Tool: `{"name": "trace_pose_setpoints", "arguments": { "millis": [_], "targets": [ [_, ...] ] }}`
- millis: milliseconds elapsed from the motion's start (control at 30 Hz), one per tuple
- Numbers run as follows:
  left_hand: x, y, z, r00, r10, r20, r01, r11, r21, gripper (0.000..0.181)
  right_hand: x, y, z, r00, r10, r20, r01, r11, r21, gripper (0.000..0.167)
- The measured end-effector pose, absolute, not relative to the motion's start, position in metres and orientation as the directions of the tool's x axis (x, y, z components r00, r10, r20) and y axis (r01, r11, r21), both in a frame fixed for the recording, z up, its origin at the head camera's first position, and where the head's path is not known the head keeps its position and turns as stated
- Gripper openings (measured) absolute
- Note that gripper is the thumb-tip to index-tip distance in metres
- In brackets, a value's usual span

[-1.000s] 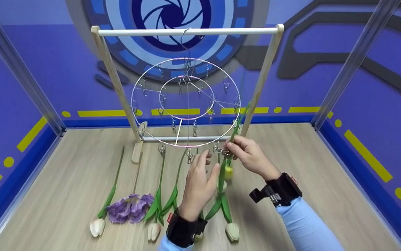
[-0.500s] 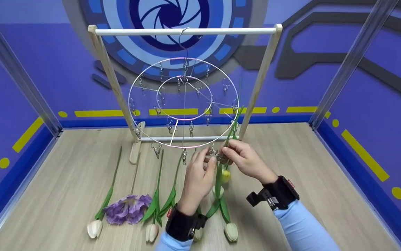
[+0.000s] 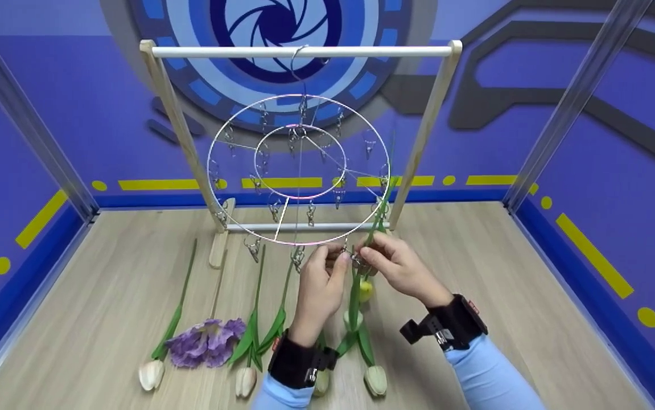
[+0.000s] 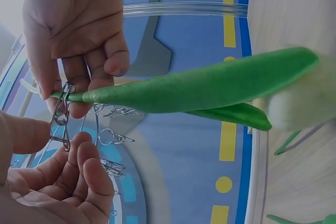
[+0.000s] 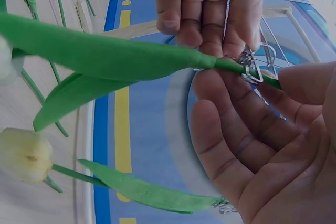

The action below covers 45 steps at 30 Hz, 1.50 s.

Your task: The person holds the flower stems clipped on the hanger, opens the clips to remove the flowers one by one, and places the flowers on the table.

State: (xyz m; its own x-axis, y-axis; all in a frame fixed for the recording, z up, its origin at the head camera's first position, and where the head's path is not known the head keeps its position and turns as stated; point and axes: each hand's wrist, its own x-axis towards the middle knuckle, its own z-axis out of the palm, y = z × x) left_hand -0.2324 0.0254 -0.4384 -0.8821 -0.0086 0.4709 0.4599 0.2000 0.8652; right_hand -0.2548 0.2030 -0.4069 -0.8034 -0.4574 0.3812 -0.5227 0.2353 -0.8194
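Observation:
My right hand (image 3: 401, 270) pinches the green stem of a white tulip (image 5: 142, 59), which hangs flower down. My left hand (image 3: 321, 290) pinches a small metal clip (image 4: 62, 116) between thumb and fingers. In both wrist views the clip lies across the tulip stem, close to the right hand's fingertips. This clip hangs at the front right of a round wire drying hanger (image 3: 255, 236). A second, yellow tulip (image 3: 366, 291) hangs flower down behind the right hand, its stem at another clip (image 5: 227, 207).
The hanger hooks onto a wooden rack's top bar (image 3: 225, 52). Several other clips dangle from its rings. On the wooden tabletop (image 3: 99, 296) lie a purple flower (image 3: 207, 344), a white tulip at far left (image 3: 151, 374), and more tulips near the left forearm.
My left hand has moved up to the clip, and its thumb and fingers have closed on it. My right hand has shifted slightly left and down with the tulip stem.

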Motion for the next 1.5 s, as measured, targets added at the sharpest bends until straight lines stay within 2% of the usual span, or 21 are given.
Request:
{"name": "trace_pose_setpoints", "arguments": {
  "millis": [200,467,1033,1267,1500],
  "targets": [
    [-0.232,0.026,-0.437,-0.905,-0.019,0.424,0.417,0.148,0.897,0.018,-0.250,0.205,-0.414,-0.827,-0.466,0.313,-0.458,0.237,-0.857,0.019],
    [-0.232,0.026,-0.439,-0.896,-0.034,0.444,0.435,0.139,0.889,0.017,-0.245,0.206,-0.430,-0.828,-0.487,0.280,-0.446,0.266,-0.855,0.012],
    [-0.230,0.027,-0.439,-0.897,-0.043,0.440,0.433,0.109,0.895,0.018,-0.237,0.197,-0.456,-0.825,-0.426,0.371,-0.519,0.310,-0.797,0.012],
    [-0.231,0.027,-0.438,-0.898,-0.042,0.439,0.431,0.125,0.894,0.016,-0.233,0.196,-0.461,-0.795,-0.385,0.468,-0.587,0.297,-0.753,0.004],
    [-0.231,0.027,-0.438,-0.897,-0.037,0.441,0.434,0.123,0.892,0.016,-0.229,0.197,-0.462,-0.778,-0.357,0.516,-0.620,0.309,-0.721,0.004]
  ]
}}
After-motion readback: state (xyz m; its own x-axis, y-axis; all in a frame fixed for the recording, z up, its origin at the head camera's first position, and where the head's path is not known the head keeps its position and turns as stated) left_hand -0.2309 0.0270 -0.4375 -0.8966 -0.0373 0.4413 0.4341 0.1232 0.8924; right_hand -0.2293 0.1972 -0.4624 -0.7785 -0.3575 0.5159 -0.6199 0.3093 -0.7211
